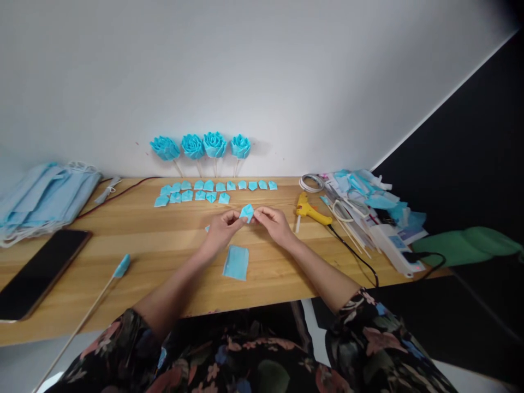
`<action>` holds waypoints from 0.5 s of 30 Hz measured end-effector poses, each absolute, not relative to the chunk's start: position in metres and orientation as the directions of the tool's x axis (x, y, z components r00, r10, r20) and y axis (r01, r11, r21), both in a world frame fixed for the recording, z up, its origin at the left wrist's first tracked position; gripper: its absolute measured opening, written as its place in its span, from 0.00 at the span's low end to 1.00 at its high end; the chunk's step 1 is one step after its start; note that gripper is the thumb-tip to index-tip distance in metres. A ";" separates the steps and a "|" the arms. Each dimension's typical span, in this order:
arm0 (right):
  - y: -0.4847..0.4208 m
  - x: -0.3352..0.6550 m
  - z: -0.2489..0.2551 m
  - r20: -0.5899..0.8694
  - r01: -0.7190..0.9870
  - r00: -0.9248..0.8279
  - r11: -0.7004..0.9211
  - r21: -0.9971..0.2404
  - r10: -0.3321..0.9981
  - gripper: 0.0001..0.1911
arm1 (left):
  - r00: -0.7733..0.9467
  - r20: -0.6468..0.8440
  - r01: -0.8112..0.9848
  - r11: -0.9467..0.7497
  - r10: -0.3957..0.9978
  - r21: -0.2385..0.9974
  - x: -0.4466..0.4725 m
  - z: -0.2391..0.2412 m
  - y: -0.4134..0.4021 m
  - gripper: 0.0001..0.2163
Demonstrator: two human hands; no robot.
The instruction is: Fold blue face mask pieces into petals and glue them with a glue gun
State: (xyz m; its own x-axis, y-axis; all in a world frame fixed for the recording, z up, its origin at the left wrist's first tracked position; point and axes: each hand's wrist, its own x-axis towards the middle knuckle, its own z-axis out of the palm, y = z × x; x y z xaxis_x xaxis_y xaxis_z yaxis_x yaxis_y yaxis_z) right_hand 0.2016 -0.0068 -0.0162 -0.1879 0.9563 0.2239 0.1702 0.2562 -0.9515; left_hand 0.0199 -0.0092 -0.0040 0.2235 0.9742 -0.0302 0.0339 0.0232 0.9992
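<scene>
Above the middle of the table, a small folded blue fabric piece (246, 212) is pinched between both hands. My left hand (224, 228) grips its left side, fingers closed. On its right edge my right hand (273, 221) pinches with thumb and forefinger. A flat blue fabric square (236, 263) lies just below the hands. Part of another blue piece (207, 228) shows beside my left hand, mostly hidden by it. Beyond the hands, several folded blue petals (210, 197) lie in two rows.
Several blue flowers on sticks (203, 146) lean against the wall. At left are face masks (45, 199), a phone (43, 273) and a stick with a blue tip (121, 266). At right lie a yellow glue gun (313, 210), scraps (368, 188) and a power strip (395, 248).
</scene>
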 end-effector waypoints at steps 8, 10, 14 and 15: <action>-0.006 0.198 -0.020 0.211 0.143 -0.208 0.243 -0.959 0.955 0.19 | 0.245 -0.039 0.106 0.013 0.969 0.994 0.022 -0.009 -0.009 0.14; -0.007 0.199 -0.020 0.234 0.167 -0.211 0.271 -0.948 0.949 0.19 | 0.271 -0.038 0.122 0.005 0.962 0.993 0.022 -0.009 -0.010 0.13; -0.006 0.203 -0.018 0.216 0.203 -0.216 0.260 -0.944 0.952 0.20 | 0.289 -0.040 0.119 0.006 0.957 0.993 0.022 -0.007 -0.011 0.13; -0.005 0.204 -0.017 0.214 0.208 -0.198 0.255 -0.944 0.957 0.21 | 0.287 -0.044 0.123 0.009 0.957 0.992 0.021 -0.007 -0.011 0.13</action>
